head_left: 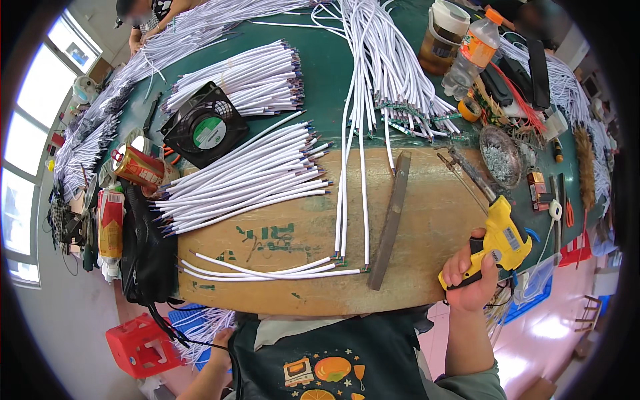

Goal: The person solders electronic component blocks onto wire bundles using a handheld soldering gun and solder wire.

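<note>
My right hand (471, 275) is wrapped round the grip of a yellow soldering gun (505, 235), whose metal nose points up and left over the board's right side. Low at the left, my left hand (225, 337) is beside my apron, next to white wires (207, 325) in a blue crate below the table edge; its fingers are hard to make out. On the brown board (293, 233), a few short white wires (267, 273) meet the ends of long white wires (365, 220) at dark joints. A flat metal bar (390, 223) lies just right of those joints.
Bundles of cut white wires (247, 177) lie left of centre, beside a black fan (205, 127). A drinks can (137, 165) stands at the left. At the right are a metal dish (501, 157), a plastic bottle (472, 57) and a jug (441, 40). Another person works at the far left.
</note>
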Motion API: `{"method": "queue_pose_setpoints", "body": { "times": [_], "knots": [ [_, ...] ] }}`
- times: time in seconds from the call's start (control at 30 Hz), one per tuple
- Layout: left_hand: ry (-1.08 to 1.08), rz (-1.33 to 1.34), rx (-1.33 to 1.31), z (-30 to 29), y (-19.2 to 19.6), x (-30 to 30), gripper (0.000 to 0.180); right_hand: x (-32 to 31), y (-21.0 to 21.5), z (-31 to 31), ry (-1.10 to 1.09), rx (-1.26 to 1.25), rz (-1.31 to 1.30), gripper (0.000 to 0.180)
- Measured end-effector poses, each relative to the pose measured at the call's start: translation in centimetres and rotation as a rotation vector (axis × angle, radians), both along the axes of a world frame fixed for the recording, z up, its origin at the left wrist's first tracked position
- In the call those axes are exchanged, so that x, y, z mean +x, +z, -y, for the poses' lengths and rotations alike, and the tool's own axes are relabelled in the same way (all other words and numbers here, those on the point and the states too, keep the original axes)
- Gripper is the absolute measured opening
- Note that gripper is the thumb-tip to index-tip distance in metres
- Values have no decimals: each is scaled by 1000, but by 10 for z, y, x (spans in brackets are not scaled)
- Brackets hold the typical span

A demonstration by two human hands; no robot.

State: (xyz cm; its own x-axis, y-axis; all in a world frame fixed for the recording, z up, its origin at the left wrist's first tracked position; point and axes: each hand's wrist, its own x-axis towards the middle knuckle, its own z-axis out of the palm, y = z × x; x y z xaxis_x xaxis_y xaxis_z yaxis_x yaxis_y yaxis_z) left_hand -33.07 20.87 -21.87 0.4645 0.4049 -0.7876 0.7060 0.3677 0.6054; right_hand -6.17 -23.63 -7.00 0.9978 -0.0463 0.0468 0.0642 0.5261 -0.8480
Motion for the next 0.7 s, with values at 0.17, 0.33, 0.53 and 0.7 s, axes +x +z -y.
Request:
{"method": "queue_pose_setpoints", "body": {
  "times": [0.17, 0.33, 0.53, 0.7],
  "knots": [
    [-1580, -489, 191, -90, 10, -111, 31, -1, 0, 0, 16, -22, -5, 48],
    [-1971, -205, -159, -38, 198, 32, 28, -1, 3, -5, 25, -59, -13, 47],
    [-1549, 584, 500, 12, 351, 152, 19, 5, 3, -5, 34, -6, 18, 46],
    [-1204, 896, 1031, 85, 289, 246, 14, -3, -2, 7, -17, -30, 8, 47]
  ]
}}
